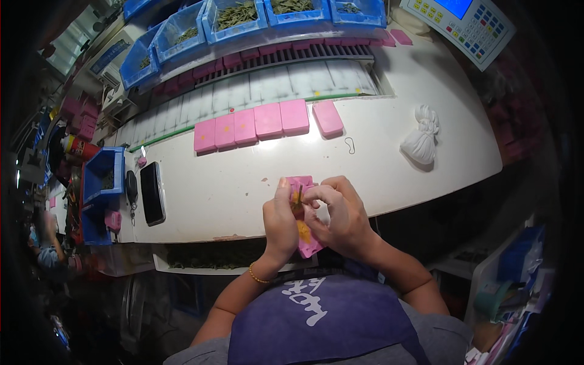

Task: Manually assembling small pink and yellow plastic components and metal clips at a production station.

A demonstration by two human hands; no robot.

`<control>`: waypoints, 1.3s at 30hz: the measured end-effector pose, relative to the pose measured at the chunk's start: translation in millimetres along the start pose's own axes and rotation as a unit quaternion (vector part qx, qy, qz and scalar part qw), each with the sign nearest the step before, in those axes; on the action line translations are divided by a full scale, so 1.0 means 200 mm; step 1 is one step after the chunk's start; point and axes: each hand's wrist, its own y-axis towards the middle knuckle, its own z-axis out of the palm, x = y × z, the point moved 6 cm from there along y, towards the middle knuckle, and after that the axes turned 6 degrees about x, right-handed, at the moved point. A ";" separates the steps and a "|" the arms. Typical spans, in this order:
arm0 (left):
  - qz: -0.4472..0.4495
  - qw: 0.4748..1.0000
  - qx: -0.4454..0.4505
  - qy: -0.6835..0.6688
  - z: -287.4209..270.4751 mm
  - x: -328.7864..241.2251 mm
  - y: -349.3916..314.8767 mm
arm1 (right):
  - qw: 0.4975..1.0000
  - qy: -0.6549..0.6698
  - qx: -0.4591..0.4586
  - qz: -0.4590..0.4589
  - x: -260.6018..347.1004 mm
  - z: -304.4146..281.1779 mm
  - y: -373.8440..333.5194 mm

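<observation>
At the front edge of the white table, my left hand [278, 222] is closed round an oblong pink block [309, 248]. Its thumb lies along the block's upper end. The block's upper face carries yellow patches [303, 230]. From the other side, my right hand [340, 216] comes over the block with thumb and forefinger pinched together. At those fingertips is a thin dark strip [300, 193], upright against the block; its lower end is hidden by the fingers. Both hands cover much of the block's middle.
Beyond my hands, several pink blocks [267, 120] stand in a row, with one pink block [328, 118] apart. Blue bins [236, 27] of leafy pieces line the back. A phone [152, 193] lies left, a knotted white bag [421, 145] right, near a keypad device [468, 30].
</observation>
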 end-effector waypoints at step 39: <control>0.066 0.998 -0.015 0.013 0.00 0.02 0.00 | 0.999 0.040 -0.001 0.021 -0.01 0.04 -0.02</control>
